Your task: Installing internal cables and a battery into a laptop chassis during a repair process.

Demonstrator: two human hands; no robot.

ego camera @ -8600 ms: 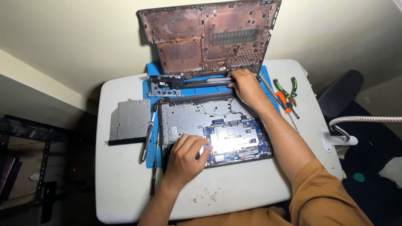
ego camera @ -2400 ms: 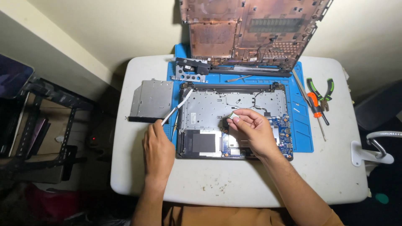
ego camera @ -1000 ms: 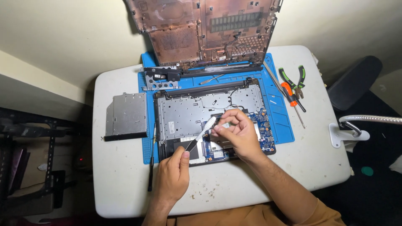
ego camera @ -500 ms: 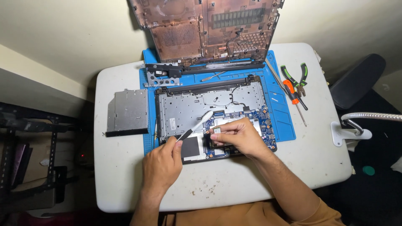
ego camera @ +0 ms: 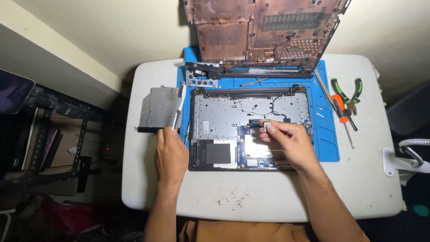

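An opened laptop base [ego camera: 233, 116] with bare metal plate and blue circuit board lies on a blue work mat [ego camera: 324, 134]. My right hand [ego camera: 289, 141] hovers over the board and pinches a small square component [ego camera: 267, 125] between thumb and fingers. My left hand [ego camera: 170, 154] rests at the mat's left edge, gripping a white brush-like tool [ego camera: 179, 105] that points up over the grey optical drive [ego camera: 154, 110].
The reddish-brown laptop bottom cover [ego camera: 264, 31] leans upright against the wall behind the mat. A hinge bracket [ego camera: 201, 74], pliers [ego camera: 347, 92], an orange screwdriver [ego camera: 342, 112] and a white clamp [ego camera: 405, 159] sit on the white table [ego camera: 268, 197]. A dark shelf [ego camera: 45, 134] stands left.
My left hand has carried the white tool off the laptop to the left, over the optical drive. My right hand has lifted slightly with the small component pinched.
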